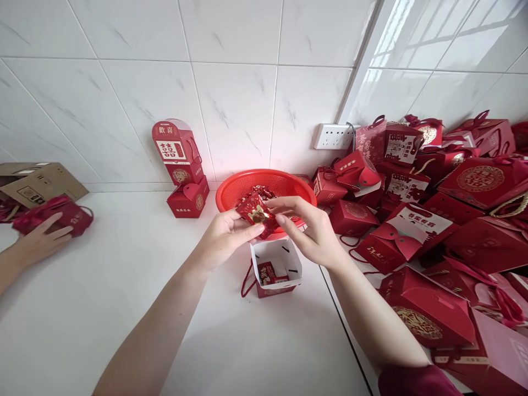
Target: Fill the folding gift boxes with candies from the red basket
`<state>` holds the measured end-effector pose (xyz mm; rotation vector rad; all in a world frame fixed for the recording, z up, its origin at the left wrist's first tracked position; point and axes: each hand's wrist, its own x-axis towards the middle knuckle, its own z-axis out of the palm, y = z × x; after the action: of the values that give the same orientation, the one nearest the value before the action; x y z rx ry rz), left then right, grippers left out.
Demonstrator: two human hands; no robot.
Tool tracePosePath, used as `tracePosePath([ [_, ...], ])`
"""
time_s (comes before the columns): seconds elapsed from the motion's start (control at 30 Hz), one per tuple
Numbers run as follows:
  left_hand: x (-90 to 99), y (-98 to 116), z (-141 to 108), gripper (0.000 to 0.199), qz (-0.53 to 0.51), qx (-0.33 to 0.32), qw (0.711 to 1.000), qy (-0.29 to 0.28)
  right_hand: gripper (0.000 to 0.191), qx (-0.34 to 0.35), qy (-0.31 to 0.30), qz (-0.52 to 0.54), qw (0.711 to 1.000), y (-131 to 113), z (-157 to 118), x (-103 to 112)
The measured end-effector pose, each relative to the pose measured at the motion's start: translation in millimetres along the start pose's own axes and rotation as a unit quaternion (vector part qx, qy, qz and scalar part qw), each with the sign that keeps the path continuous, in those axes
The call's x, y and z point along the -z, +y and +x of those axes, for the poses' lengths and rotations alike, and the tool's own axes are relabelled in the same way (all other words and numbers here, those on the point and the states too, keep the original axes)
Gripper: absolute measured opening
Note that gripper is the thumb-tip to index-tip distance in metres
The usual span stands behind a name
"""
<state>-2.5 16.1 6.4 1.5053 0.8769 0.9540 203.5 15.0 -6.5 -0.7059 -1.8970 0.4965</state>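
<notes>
Red and gold wrapped packets (256,214) are pinched in the fingers of my left hand (223,236), above the front rim of a red plastic basket (231,186). My right hand (309,228) is beside them, its fingertips at the packets' right edge; its fingers are bent and somewhat apart, and whether it grips one is unclear. Several more wrapped packets lie in the basket. Just below my hands stands an open red box with a white inside (282,253), a cord handle at its left and a few red packets at its bottom.
Many red gift boxes (394,242) are heaped on the right. Stacked red boxes (181,165) stand by the tiled wall. At far left, another person's hand (45,242) holds a red box near a cardboard box (45,184). A socket (333,136) is on the wall.
</notes>
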Motion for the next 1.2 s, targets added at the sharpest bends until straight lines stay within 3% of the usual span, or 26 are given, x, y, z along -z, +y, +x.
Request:
tracePosePath([
  [0.13, -1.8, -1.0, -0.4, 0.038, -0.009, -0.017, 1.0, -0.015, 0.031, -0.095, -0.016, 0.138, 0.986, 1.1, -0.3, -2.5],
  [0.3, -1.3, 1.2, -2.2, 0.03, -0.018, -0.029, 0.999, -0.024, 0.031, -0.117, -0.044, 0.234, 0.964, 1.1, -1.1, 3.2],
  [0.47, 0.9, -0.1, -1.3, 0.029, -0.019, -0.026, 0.999, -0.001, 0.028, -0.145, -0.029, 0.287, 0.946, -2.5, 0.5, 7.0],
  [0.63, 0.1, -2.7, 0.2, 0.031, -0.052, 0.004, 0.999, -0.012, 0.031, -0.17, -0.031, 0.297, 0.939, -1.0, 1.6, 10.8],
  [0.93, 2.9, -4.0, -0.9, 0.034, 0.039, -0.025, 0.998, 0.035, 0.024, -0.15, -0.029, 0.256, 0.955, -0.2, 1.1, 9.9],
  [1.2, 6.2, 4.7, -3.7, 0.027, 0.052, -0.029, 0.998, -0.034, 0.026, -0.146, 0.0, 0.277, 0.95, 0.0, 1.1, 9.5],
])
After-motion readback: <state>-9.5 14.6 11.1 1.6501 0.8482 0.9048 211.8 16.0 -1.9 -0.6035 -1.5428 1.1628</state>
